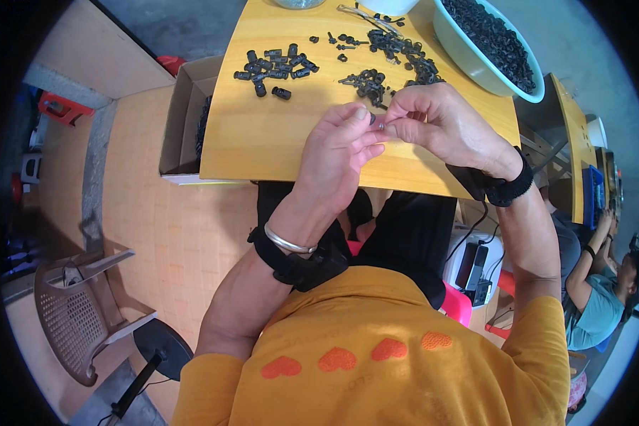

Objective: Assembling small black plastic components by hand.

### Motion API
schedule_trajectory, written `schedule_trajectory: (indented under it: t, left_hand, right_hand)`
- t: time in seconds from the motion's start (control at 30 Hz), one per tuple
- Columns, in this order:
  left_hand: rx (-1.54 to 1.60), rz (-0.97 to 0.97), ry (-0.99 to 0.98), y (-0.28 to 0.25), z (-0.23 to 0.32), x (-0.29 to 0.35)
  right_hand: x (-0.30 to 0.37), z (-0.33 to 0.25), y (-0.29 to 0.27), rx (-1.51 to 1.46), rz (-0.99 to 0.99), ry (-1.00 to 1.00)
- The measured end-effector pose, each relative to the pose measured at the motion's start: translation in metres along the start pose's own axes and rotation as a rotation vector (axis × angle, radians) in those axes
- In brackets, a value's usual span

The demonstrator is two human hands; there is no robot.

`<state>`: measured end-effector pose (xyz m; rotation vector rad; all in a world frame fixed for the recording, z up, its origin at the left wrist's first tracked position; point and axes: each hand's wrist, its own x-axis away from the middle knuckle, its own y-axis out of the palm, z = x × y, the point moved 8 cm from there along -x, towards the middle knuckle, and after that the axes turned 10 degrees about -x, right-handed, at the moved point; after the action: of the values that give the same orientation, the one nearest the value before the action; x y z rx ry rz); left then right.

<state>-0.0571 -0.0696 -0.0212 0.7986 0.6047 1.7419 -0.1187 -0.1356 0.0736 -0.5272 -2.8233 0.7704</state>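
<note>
My left hand point(339, 145) and my right hand point(440, 124) meet over the near part of a yellow wooden table point(263, 135). Between their fingertips sits a tiny black plastic part point(374, 121), pinched by both hands; its shape is mostly hidden by the fingers. A group of finished-looking black cylindrical pieces point(275, 65) lies at the far left of the table. A looser heap of small black parts point(390, 60) spreads just beyond my hands. A pale green bowl point(476, 67) full of black parts stands at the far right.
An open cardboard box point(184, 121) holding black pieces sits on the floor left of the table. A brown plastic chair point(74, 312) stands at lower left. Another person in a teal shirt point(596, 305) works at a neighbouring table point(574, 142) on the right.
</note>
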Motion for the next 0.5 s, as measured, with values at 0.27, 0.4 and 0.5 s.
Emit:
schedule_trajectory:
  t: [0.27,0.4,0.5]
  left_hand:
    - [0.034,0.05,-0.039,0.0,-0.005,0.003]
    - [0.048,0.051,-0.072,-0.004,-0.007,0.004]
    - [0.116,0.031,-0.063,-0.006,-0.008,0.004]
  right_hand:
    - [-0.006,0.005,0.003,-0.06,0.025,0.088]
    - [-0.007,0.009,0.002,-0.107,0.035,0.134]
    - [-0.006,0.013,0.001,-0.176,0.051,0.155]
